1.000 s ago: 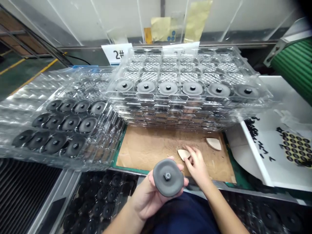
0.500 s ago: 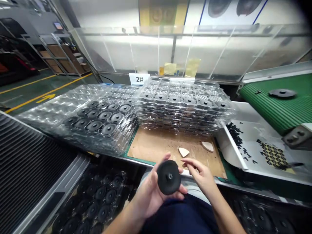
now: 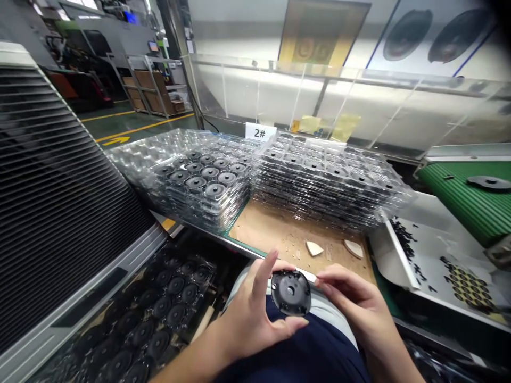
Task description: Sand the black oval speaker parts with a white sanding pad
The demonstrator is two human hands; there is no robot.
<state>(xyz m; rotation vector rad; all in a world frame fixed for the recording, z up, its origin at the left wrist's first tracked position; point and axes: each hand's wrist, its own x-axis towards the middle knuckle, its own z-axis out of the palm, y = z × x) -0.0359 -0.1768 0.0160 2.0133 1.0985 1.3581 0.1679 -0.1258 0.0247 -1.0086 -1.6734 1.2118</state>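
A round black disc part (image 3: 291,292) with a hub in its middle is held over my lap. My left hand (image 3: 251,319) grips its left and lower edge, thumb below and index finger raised above it. My right hand (image 3: 353,300) pinches the disc's right edge with curled fingers. Just beyond the hands, two small pale wedge-shaped pieces (image 3: 313,248) lie on the brown board (image 3: 271,231) of the bench.
Two stacks of clear blister trays (image 3: 327,183) holding black discs stand on the bench, with a "2#" label (image 3: 260,132) behind. A white tray (image 3: 435,255) of small black parts is at right, a green conveyor (image 3: 467,199) beyond. More trays of discs (image 3: 167,303) lie low left.
My head has lifted and turned left, showing more of the room. The disc came down toward my lap and was turned, and my right hand left the wedge piece and took the disc's right edge.
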